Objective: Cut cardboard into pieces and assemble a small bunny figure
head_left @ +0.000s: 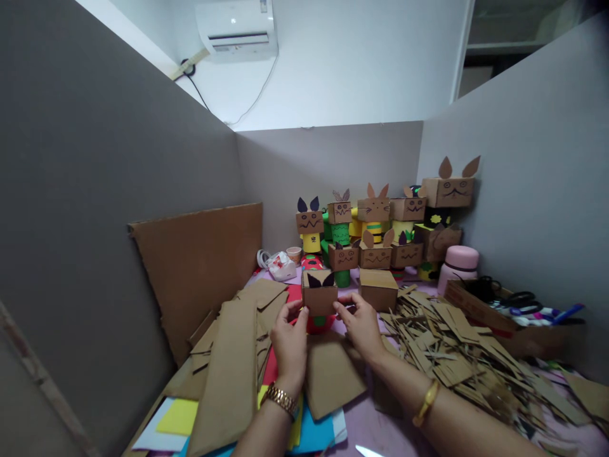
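Note:
A small cardboard box [320, 301] with two dark pointed ears on top is held upright between my hands. Its front side shows no drawn face. My left hand [290, 336] pinches the box's lower left edge. On the lower right edge, the fingers of my right hand [360, 322] are closed. Right beneath the box is a red piece [320, 325] with a green patch, partly covered by my hands and the box. Cardboard sheets [333, 374] lie on the table below my hands.
Several cardboard animal figures [375, 209] with drawn faces stand at the back. A plain cardboard box [378, 289] is right of my hands. Cardboard scraps [447, 355] are heaped at right, beside a pink bottle [457, 270] and a box of pens and scissors [518, 324]. Cardboard strips [228, 374] lie left.

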`<state>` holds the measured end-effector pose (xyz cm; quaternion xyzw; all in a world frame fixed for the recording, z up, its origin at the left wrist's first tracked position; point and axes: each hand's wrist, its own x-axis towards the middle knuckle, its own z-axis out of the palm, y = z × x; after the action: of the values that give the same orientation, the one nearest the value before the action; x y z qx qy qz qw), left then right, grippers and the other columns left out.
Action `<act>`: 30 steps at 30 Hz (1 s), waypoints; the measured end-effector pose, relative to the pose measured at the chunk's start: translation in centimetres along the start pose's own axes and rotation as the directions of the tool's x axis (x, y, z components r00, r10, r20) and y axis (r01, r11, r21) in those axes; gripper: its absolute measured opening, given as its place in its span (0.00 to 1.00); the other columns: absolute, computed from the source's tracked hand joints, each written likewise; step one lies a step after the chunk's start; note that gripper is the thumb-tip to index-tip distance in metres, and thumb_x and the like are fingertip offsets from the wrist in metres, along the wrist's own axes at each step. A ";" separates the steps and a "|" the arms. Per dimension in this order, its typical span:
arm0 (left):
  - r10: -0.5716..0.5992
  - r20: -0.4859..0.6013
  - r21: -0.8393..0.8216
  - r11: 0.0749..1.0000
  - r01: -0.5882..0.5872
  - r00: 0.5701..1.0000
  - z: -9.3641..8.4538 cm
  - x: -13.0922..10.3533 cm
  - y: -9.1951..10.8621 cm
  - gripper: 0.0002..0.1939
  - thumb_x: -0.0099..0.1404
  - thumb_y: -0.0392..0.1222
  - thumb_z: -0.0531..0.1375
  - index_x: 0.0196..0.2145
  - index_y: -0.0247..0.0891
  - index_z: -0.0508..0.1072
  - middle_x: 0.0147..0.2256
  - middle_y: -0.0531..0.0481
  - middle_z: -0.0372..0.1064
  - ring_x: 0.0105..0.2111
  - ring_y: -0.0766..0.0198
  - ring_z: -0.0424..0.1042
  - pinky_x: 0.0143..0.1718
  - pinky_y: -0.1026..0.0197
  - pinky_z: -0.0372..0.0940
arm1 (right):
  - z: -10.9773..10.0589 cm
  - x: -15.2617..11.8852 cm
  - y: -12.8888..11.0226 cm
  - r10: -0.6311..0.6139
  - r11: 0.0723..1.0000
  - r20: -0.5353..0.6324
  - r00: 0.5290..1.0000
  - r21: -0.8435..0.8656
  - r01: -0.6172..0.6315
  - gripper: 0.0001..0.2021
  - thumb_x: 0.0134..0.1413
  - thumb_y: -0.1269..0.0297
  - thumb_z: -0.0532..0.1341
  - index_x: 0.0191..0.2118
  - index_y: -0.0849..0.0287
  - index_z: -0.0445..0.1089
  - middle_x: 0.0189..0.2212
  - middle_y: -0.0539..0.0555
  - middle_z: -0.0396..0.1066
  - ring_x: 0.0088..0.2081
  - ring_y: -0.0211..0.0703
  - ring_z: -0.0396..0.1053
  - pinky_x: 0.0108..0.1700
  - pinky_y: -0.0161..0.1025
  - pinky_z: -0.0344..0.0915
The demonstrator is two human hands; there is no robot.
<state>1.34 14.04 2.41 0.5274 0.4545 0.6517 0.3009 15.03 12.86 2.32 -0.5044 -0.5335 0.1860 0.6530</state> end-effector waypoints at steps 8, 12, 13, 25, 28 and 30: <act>0.002 -0.015 0.006 1.000 -0.001 1.000 -0.1 -0.3 0.3 0.11 0.52 0.43 0.61 0.33 0.36 0.74 0.32 0.46 0.75 0.32 0.59 0.72 0.36 0.58 0.65 | 0.0 -0.1 -0.1 0.021 1.000 -0.001 1.000 0.003 -0.021 0.08 0.47 0.59 0.60 0.28 0.57 0.67 0.19 0.50 0.70 0.20 0.41 0.65 0.19 0.34 0.58; 0.004 -0.013 0.009 1.000 -0.004 1.000 -0.1 -0.3 0.4 0.10 0.53 0.43 0.60 0.33 0.37 0.75 0.32 0.47 0.75 0.32 0.59 0.72 0.36 0.58 0.65 | 0.1 0.0 0.0 0.024 1.000 -0.001 1.000 -0.001 -0.024 0.07 0.47 0.59 0.60 0.28 0.57 0.67 0.20 0.49 0.69 0.20 0.42 0.65 0.21 0.35 0.58; 0.002 -0.013 0.010 1.000 -0.002 1.000 -0.1 -0.3 0.4 0.10 0.53 0.43 0.60 0.33 0.36 0.75 0.32 0.46 0.75 0.32 0.59 0.72 0.36 0.58 0.65 | 0.1 0.0 0.1 0.024 1.000 0.000 1.000 -0.002 -0.024 0.07 0.47 0.59 0.60 0.28 0.57 0.67 0.20 0.49 0.70 0.21 0.42 0.65 0.21 0.35 0.59; -0.025 -0.019 0.006 1.000 0.025 0.999 -0.1 -0.3 0.5 0.11 0.53 0.43 0.60 0.33 0.36 0.76 0.32 0.45 0.76 0.33 0.58 0.73 0.36 0.58 0.66 | 0.1 0.0 -0.1 0.015 1.000 -0.008 1.000 -0.010 -0.015 0.06 0.46 0.61 0.60 0.27 0.58 0.66 0.20 0.50 0.70 0.21 0.42 0.66 0.24 0.36 0.60; -0.030 -0.019 0.008 1.000 0.030 0.999 -0.1 -0.3 0.4 0.11 0.53 0.43 0.60 0.33 0.36 0.76 0.32 0.46 0.76 0.33 0.58 0.73 0.36 0.59 0.66 | 0.2 0.1 0.0 0.010 1.000 -0.007 1.000 -0.015 -0.010 0.06 0.47 0.61 0.60 0.27 0.58 0.67 0.21 0.51 0.70 0.22 0.43 0.67 0.25 0.37 0.61; -0.031 -0.015 0.007 0.999 0.031 0.999 -0.1 -0.3 0.4 0.11 0.53 0.43 0.60 0.33 0.36 0.76 0.32 0.46 0.76 0.33 0.59 0.73 0.36 0.59 0.66 | 0.2 0.2 0.1 0.009 1.000 -0.008 1.000 -0.018 -0.009 0.06 0.46 0.61 0.60 0.27 0.58 0.66 0.22 0.51 0.71 0.22 0.43 0.67 0.26 0.37 0.61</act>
<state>1.33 13.59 2.68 0.5163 0.4674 0.6493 0.3058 14.96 13.12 2.28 -0.5134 -0.5305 0.1820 0.6495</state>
